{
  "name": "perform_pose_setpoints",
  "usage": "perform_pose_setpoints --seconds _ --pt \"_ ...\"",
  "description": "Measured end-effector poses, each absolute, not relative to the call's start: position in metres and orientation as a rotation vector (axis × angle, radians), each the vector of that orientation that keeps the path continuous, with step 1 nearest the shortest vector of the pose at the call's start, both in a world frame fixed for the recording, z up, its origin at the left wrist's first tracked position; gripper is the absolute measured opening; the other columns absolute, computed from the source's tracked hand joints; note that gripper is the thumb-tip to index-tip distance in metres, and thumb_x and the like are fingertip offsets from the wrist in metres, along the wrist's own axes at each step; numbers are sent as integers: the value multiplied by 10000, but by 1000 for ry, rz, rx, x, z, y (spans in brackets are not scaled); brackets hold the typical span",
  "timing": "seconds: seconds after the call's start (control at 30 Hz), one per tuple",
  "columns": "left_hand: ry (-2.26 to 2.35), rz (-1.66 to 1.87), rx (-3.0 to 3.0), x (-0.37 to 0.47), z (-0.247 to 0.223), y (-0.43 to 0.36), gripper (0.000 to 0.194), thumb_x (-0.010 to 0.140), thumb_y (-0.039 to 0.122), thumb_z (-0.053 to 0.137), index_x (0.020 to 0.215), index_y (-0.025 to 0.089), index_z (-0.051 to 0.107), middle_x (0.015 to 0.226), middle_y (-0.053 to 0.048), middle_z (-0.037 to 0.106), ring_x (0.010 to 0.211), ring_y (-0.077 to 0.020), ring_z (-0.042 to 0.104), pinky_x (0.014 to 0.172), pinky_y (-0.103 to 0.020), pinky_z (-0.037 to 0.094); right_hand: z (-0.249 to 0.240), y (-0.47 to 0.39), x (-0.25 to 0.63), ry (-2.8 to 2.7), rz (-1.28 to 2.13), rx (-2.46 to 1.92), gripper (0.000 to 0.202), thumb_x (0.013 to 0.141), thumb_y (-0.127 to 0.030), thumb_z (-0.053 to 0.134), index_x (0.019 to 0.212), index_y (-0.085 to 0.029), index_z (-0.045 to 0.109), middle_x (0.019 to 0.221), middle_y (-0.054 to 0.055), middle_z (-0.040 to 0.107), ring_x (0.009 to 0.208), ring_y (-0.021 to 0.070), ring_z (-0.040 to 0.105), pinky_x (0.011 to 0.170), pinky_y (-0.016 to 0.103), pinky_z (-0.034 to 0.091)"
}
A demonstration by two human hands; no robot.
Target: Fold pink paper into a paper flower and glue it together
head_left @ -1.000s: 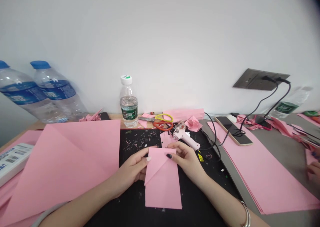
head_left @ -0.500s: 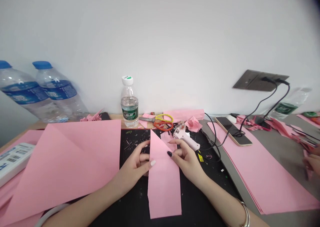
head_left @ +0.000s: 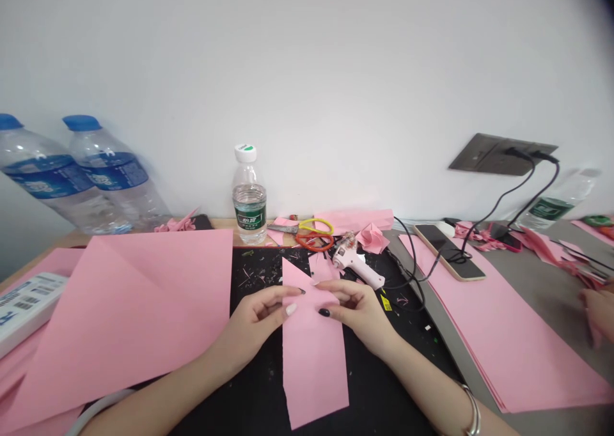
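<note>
Between my hands is a strip of pink paper [head_left: 315, 359] with a slanted top edge, held over a black mat [head_left: 249, 391]. My left hand [head_left: 263, 314] pinches its left edge, thumb in front and index finger lying across the front near the top. On the other edge, my right hand [head_left: 352, 308] grips the paper between thumb and fingers, the index finger along the slanted part. A crease runs across the strip at finger height. Behind it lie a pale glue gun [head_left: 357, 263], scissors [head_left: 314, 234] with yellow and orange handles, and a folded pink paper piece [head_left: 373, 238].
Large pink sheets [head_left: 158, 308] lie at left beside a white power strip [head_left: 29, 308]. A water bottle [head_left: 250, 206] stands by the wall. At right, a phone [head_left: 448, 250] rests on stacked pink paper [head_left: 508, 340]; cables run to a socket [head_left: 501, 155]. Another person's hand [head_left: 599, 308] shows at the far right.
My left index finger has moved onto the front of the strip. My right fingers have come down along the slanted edge, and the strip's top has tipped lower.
</note>
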State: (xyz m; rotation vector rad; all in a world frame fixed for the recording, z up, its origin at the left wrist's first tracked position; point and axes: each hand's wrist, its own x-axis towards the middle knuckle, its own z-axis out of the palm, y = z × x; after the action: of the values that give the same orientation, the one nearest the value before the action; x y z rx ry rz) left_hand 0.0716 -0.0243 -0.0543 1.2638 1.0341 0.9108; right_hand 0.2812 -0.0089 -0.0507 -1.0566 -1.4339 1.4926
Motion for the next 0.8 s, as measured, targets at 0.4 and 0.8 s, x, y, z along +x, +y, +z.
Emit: perform_pose_setpoints --seconds 0.4,0.8 --pt "1053 915 1032 71 -56 -24 324 698 228 708 1020 224 674 1012 -19 718 966 -207 642 867 -290 481 -50 -10 283 -1462 1489 -1038 376 662 -204 739 1027 -251 662 820 5 736 752 180 686 679 262 534" --pt "1061 901 1076 71 -53 -24 267 722 234 682 989 227 686 1074 -13 689 997 -225 633 905 -348 474 -48 -7 284 -1641 1205 -1157 200 713 -265 694 911 -236 709 812 33 705 697 178 627 627 292 495"
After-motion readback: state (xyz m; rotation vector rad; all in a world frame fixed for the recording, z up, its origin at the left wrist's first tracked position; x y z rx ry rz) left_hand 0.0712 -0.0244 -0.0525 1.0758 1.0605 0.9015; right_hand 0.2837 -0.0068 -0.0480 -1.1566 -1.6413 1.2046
